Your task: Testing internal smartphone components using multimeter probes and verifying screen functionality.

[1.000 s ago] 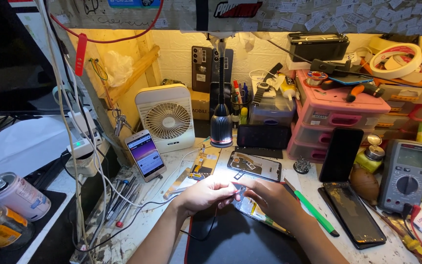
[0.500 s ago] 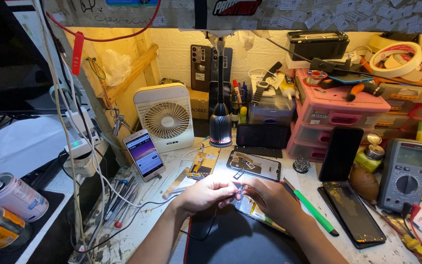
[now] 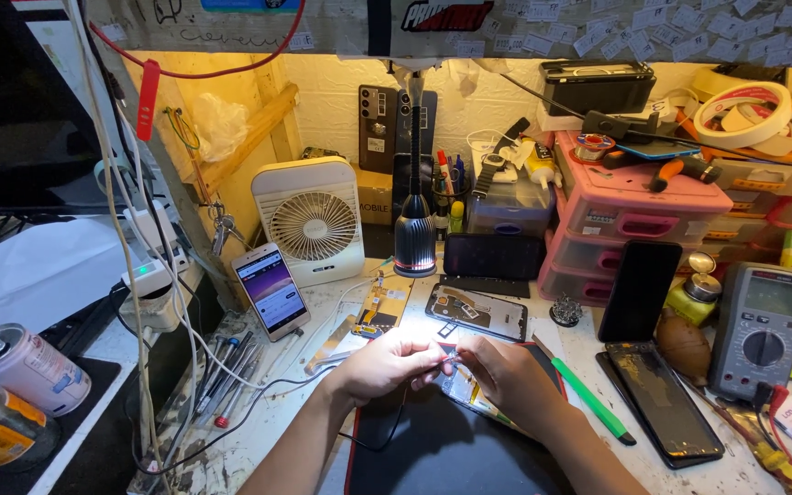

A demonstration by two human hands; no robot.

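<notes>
A drink can [image 3: 16, 367] lies at the far left, a lit phone [image 3: 270, 291] leans before the fan [image 3: 309, 220]. The left hand [image 3: 385, 364] and right hand [image 3: 504, 376] pinch a small part [image 3: 448, 352] together over the tabletop [image 3: 258, 431]; a multimeter [image 3: 763, 325] stands right

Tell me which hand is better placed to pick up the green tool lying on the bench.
Probably the right hand. The green tool lies just beside it, on its outer side. The left hand would have to cross over the right and the small part both pinch.
</notes>
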